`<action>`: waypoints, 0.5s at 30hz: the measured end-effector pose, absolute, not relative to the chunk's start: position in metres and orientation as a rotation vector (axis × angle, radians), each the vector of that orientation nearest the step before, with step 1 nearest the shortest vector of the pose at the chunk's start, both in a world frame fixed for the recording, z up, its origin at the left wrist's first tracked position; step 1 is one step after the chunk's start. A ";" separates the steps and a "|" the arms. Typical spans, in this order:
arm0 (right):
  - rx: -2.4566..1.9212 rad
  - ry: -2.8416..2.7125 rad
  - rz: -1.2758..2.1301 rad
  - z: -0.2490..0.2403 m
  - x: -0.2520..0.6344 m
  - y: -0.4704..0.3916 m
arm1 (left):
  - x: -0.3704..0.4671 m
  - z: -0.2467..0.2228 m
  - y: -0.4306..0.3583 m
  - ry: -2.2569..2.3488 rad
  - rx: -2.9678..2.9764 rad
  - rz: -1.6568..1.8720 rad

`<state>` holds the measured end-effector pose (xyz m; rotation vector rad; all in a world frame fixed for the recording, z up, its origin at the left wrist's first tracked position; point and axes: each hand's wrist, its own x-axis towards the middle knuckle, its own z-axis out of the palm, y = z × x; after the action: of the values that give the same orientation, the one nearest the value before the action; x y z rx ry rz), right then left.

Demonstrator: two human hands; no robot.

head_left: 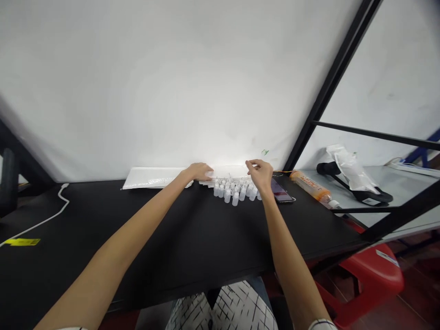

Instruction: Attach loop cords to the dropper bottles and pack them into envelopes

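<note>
Several small translucent bottles with thin needle-like tips [235, 198] stand in a cluster on the black table [206, 233], near the wall. At the cluster's left, my left hand [198, 172] reaches over the edge of a white flat stack [205, 183], fingers stretched out and slightly apart. On the right side, just above the bottles, my right hand [260, 174] has its thumb and fingertips pinched together. Whatever lies between them is too small to make out. Behind the bottles, a white sheet-like item [228, 171] lies along the wall.
A white padded bag [151, 177] lies left against the wall. Right of the bottles are a phone [281, 191] with a cable and an orange-labelled bottle [314, 188] on its side. A white cable [51, 220] runs at left; a black metal frame [326, 101] rises at right.
</note>
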<state>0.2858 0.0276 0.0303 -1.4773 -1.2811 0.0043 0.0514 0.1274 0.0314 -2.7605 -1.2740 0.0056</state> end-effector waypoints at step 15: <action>-1.428 -1.474 -0.064 0.028 0.272 0.021 | 0.057 0.064 0.098 -1.559 -2.297 -0.300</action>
<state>0.2719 0.0210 0.0277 -1.4281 -1.4744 -0.0638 0.0575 0.0980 0.0637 -2.2971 -1.5593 -0.2997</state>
